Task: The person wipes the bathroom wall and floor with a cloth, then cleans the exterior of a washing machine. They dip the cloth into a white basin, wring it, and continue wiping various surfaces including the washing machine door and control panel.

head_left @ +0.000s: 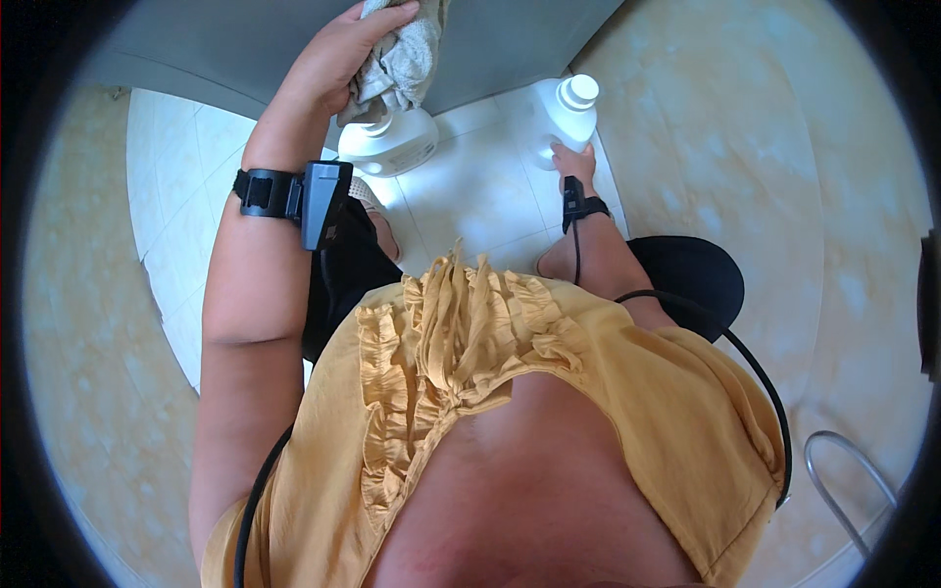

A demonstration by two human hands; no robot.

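Observation:
Up at the top, against a grey panel, my left hand [338,54] is closed around a crumpled whitish cloth [407,61]. Just below the cloth stands a white plastic jug [390,147], its cap partly covered by the cloth. To the right, a second white bottle [567,116] with a white screw cap stands at the corner of the panel. My right hand [576,162] grips its near side; the bottle hides most of the fingers.
The large grey panel [206,59] with a flat front rises beyond the jugs. White floor tiles [470,201] lie under them, bordered by yellowish marbled flooring [725,127]. A bent metal tube [828,436] shows at the lower right. Black cables run along both arms.

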